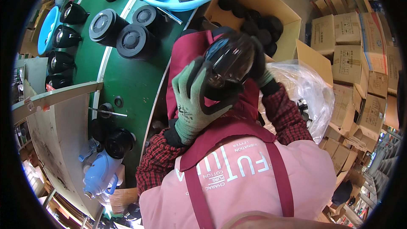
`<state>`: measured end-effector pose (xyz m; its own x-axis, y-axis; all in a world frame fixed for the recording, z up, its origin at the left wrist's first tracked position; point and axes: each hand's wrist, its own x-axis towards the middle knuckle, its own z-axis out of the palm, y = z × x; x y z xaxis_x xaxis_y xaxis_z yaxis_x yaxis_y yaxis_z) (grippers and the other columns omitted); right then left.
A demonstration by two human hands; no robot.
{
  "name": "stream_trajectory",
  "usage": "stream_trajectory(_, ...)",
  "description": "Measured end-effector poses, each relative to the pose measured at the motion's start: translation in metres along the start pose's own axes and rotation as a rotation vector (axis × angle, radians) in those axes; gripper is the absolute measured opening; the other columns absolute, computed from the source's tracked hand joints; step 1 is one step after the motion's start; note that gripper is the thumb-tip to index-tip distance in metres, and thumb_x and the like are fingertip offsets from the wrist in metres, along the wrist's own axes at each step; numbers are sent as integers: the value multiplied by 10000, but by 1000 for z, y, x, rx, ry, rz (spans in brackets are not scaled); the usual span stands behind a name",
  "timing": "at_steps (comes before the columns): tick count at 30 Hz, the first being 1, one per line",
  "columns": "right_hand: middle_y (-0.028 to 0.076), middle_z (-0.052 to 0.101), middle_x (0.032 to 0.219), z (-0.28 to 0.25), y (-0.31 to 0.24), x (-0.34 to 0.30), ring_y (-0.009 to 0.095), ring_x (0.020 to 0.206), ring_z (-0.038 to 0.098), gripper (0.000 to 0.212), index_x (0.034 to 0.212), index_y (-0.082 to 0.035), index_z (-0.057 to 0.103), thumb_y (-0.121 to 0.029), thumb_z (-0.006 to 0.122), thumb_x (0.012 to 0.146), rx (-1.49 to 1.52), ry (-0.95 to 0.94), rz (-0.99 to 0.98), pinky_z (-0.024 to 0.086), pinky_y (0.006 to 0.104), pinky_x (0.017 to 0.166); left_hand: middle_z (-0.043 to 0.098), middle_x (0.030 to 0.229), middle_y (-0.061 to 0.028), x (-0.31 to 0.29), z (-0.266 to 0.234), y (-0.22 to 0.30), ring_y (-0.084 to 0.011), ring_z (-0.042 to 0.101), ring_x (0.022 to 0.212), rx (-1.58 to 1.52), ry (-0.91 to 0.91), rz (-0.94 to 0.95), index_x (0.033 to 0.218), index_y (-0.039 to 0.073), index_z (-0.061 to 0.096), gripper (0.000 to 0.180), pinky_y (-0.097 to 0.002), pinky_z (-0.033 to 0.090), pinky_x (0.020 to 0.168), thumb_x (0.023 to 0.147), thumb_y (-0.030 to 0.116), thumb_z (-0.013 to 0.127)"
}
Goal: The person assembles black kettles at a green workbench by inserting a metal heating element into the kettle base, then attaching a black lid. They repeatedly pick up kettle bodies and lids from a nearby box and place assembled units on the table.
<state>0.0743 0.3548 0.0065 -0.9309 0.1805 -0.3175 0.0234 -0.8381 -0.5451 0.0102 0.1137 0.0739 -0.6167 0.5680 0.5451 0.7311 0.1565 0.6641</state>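
Both gloved hands grasp a glossy dark vessel [231, 59] above the maroon apron [180, 57], right of the green desk [129, 76]. The left hand [190, 104] supports its near-left side; the right hand [257, 61] holds its right side, fingertips not clearly visible. Assessment: the smooth, curved wall could slip, so pressure should be even and opposed, any turning slow, and the vessel kept clear of the far cardboard box [290, 36].
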Motion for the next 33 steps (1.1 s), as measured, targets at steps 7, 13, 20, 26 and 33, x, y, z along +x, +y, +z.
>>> stream_trajectory(7,127,569,1452,19,6,8,290,1329,545,609,1483,-19,464,-462,415,1069,-112,-34,-151,424,429,1142,436,1514,-257,23,-8,-4,-451,453,1387,-103,151,-19,1311,107,599,769,-554,409,1113,658,302,956)
stream_trajectory(13,142,451,1568,40,62,-21,303,1421,460,723,1585,-55,332,-552,328,1061,-208,-103,-107,339,446,1212,536,1447,-101,14,-8,9,-384,471,1330,329,88,60,1083,170,734,541,-603,321,1135,710,550,830)
stream_trajectory(20,131,460,1559,10,73,-22,290,1411,466,792,1586,-75,338,-642,344,1033,82,-142,33,349,436,1203,640,1179,-60,-7,9,-8,-390,535,1232,242,98,100,1023,139,730,531,-582,422,1042,692,539,838)
stream_trajectory(26,114,457,1562,20,74,-36,271,1412,462,779,1586,-95,344,-649,329,1038,-81,-117,78,364,423,1193,606,1266,-22,-7,-3,-6,-348,489,1283,201,-94,139,1111,161,743,579,-582,378,1104,664,512,850)
stream_trajectory(33,101,452,1566,-14,84,-45,251,1413,459,767,1584,-100,348,-645,316,1046,-769,-116,-71,376,408,1184,503,1397,-187,8,11,-1,-375,457,1333,142,184,128,1484,55,447,1085,-551,387,1104,646,564,911)
